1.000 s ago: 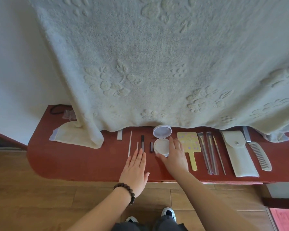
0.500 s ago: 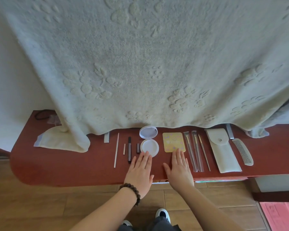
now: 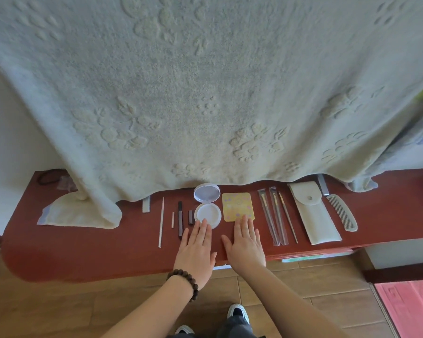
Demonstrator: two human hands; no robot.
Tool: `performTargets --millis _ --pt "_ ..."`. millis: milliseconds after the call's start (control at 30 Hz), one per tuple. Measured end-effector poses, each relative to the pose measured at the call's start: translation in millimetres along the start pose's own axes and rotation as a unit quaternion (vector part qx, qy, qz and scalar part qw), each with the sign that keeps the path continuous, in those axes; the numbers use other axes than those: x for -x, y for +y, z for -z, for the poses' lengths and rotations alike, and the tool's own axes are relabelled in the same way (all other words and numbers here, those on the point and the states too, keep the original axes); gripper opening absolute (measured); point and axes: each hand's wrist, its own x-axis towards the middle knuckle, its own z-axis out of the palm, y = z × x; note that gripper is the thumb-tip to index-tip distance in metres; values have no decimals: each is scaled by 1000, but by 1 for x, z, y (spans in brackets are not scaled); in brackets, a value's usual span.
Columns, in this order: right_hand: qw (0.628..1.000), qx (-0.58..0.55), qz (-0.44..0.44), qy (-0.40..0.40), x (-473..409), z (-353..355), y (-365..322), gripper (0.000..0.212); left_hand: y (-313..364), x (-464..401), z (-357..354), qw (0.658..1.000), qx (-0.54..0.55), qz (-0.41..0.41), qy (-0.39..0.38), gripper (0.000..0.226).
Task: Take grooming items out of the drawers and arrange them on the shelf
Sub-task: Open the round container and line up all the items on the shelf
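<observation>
A: What is seen on the red shelf (image 3: 83,254)?

B: Grooming items are laid out in a row below the hanging towel (image 3: 205,93): a long white stick (image 3: 161,222), a dark pencil (image 3: 180,219), an open round compact (image 3: 207,207), a yellow hand mirror (image 3: 238,206), three thin brushes (image 3: 275,214), a white pouch (image 3: 313,212) and a comb (image 3: 342,212).

A: How are the hands placed?

B: The left hand (image 3: 197,252) is laid flat, fingers (image 3: 200,230) straight and close together, their tips touching the compact's near rim. The right hand (image 3: 246,247) is laid flat over the mirror's handle, fingers straight and slightly spread. Nothing is gripped by either.

A: Which step is judged to be in hand?

B: The arranging stage, near its end; the compact and the mirror appear to be squared up within the row. No drawer is seen.

A: What is called for next?

B: Probably only small nudges with flat fingers, so that neighbouring pieces are not disturbed, or another drawer item is fetched.
</observation>
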Motion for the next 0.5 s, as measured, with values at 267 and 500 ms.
performTargets --millis 267,500 --pt "995 -15 6 97 0 45 88 63 51 -17 2 996 14 -70 45 65" --pt "992 87 95 11 -19 54 135 87 99 -34 -12 1000 5 -4 -19 73"
